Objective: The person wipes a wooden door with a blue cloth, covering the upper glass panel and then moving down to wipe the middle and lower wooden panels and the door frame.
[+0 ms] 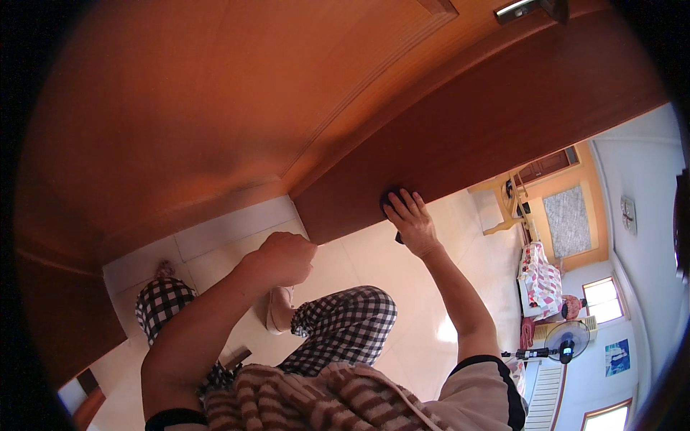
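Observation:
My right hand [413,222] presses a dark cloth [386,201] flat against the dark red-brown door frame panel [431,140], close to its edge, with a bit of the cloth showing below the palm. My left hand [288,257] is closed in a fist in front of the panel's lower corner, above the tiled floor; nothing shows in it. A wooden door [215,108] with moulded trim fills the upper left of the view. Its metal handle [520,9] shows at the top right.
Pale tiles [356,264] cover the floor around my legs in checked trousers. Through the opening at the right stand a wooden chair [501,202], a seat with a patterned cover [539,280] and a fan [566,345].

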The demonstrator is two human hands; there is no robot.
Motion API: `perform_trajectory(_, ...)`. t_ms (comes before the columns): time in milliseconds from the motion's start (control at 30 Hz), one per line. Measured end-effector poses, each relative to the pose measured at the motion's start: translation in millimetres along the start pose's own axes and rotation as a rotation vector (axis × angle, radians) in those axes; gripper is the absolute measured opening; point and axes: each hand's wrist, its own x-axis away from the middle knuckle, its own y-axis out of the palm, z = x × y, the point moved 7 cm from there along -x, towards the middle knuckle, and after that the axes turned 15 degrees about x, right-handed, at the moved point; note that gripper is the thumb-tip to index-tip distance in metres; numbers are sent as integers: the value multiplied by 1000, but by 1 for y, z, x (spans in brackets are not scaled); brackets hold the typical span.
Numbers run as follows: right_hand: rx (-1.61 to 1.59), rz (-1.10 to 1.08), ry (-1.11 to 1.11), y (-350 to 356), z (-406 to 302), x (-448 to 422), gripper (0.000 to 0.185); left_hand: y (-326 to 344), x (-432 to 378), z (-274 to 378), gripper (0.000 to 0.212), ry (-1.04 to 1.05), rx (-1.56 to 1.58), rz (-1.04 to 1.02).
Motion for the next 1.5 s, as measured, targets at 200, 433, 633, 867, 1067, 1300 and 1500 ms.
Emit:
perform_trajectory(200, 532, 48, 279, -95, 161, -38, 50, 9, -10, -6, 16, 2, -21, -52)
perform_trajectory(433, 871, 576, 618, -252, 302, -43, 38, 21, -19, 2, 14, 60, -32, -80)
perform_trajectory(633, 582, 85, 354, -70, 142, -87, 61, 13, -7, -1, 11, 82, -38, 26)
perform_trajectory(867, 109, -149, -164, 58, -64, -58, 36, -7, 21, 10, 22, 0, -31, -29)
perform_trajectory(1067, 313, -124, -6, 67, -17, -55, 36, -5, 20, 21, 22, 0, -45, -89)
perform_trajectory(1300, 384, 319, 563, -77, 128, -109, 42, 11, 8, 12, 23, -4, -34, -169)
perform_trajectory(1500, 306, -10, 262, 15, 36, -138, 50, 9, 9, 9, 22, -14, -30, -135)
